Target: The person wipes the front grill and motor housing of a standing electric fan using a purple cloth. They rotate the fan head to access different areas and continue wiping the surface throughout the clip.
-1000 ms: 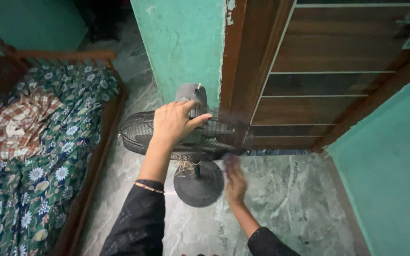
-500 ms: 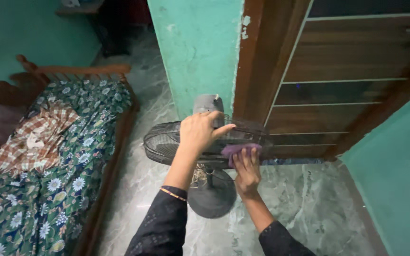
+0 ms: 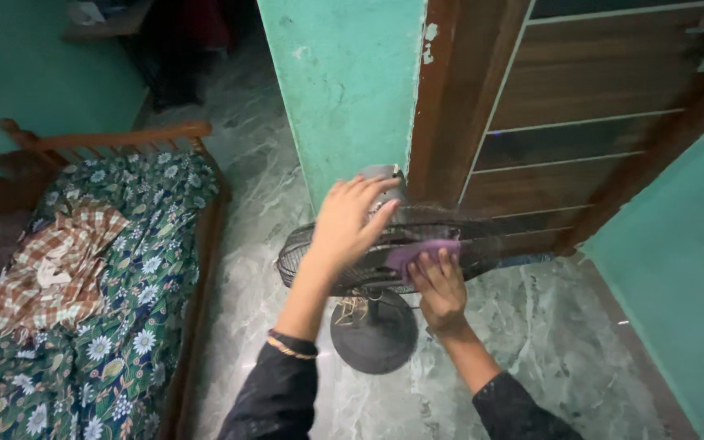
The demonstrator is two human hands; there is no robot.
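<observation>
Room: green walls (image 3: 344, 81), a marbled grey floor (image 3: 531, 342), seen from above.
Door: dark wood panels (image 3: 564, 138) with pale lines across, its brown frame (image 3: 442, 106) just behind the fan.
Bed: a wooden-railed bed (image 3: 107, 140) at the left, covered by a green floral sheet (image 3: 116, 310); a brown checked cloth (image 3: 50, 261) lies crumpled on the sheet.
Fan: a black pedestal fan (image 3: 385, 244) stands on the floor between the bed and the door, beside the wall corner. Its wire cage is tilted so that it faces up toward the camera.
Base: a round dark base (image 3: 374, 332) sits on the floor under the cage, with a tangle of pale straw-like bits near the stem.
Motor: a grey housing (image 3: 385, 173) shows at the far edge of the cage, partly hidden by fingers.
Left hand: the left hand (image 3: 348, 224) lies over the top of the cage with fingers spread and loosely extended, gripping nothing; the fingertips reach the motor housing. A black sleeve and thin bangles sit at the wrist.
Right hand: the right hand (image 3: 440, 287) presses a rag against the front of the cage, fingers flat on it and curled a little, holding it in place.
Rag: a small purple rag (image 3: 417, 251) lies on the wire, between the fingers and the cage, just right of the left hand.
</observation>
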